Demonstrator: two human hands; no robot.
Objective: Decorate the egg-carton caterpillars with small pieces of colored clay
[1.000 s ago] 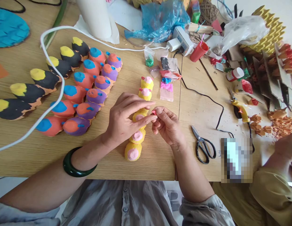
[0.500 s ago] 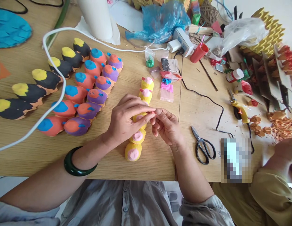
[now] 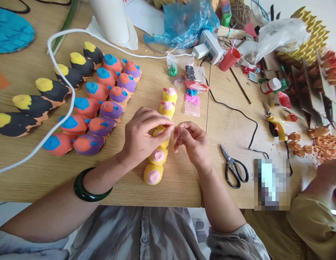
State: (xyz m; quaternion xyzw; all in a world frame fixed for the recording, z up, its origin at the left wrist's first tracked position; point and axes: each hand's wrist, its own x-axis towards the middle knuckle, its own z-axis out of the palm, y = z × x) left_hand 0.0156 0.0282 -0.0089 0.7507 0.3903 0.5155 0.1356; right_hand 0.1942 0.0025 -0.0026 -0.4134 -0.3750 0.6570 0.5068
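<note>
Over a strip of yellow egg-carton cups point(image 3: 146, 177) with pink clay tops, my two hands meet fingertip to fingertip. My left hand point(image 3: 145, 135) is closed in a pinch, thumb against forefinger. My right hand point(image 3: 193, 141) pinches too, its other fingers curled in. A tiny bit of red clay point(image 3: 174, 127) shows between the fingertips, mostly hidden. The two far cups carry small red pieces beside their pink tops; the middle cups are partly covered by my left hand. Just beyond lie small bags of coloured clay point(image 3: 192, 100).
Painted carton strips point(image 3: 99, 92) in black, coral and purple stand at left, crossed by a white cable point(image 3: 73, 97). Black-handled scissors point(image 3: 234, 168) and a yellow glue gun point(image 3: 278, 126) lie right. Another person's arm point(image 3: 323, 180) rests at the right edge.
Both hands have shifted slightly left and drawn a little apart at the fingertips. The cups and other things have stayed put.
</note>
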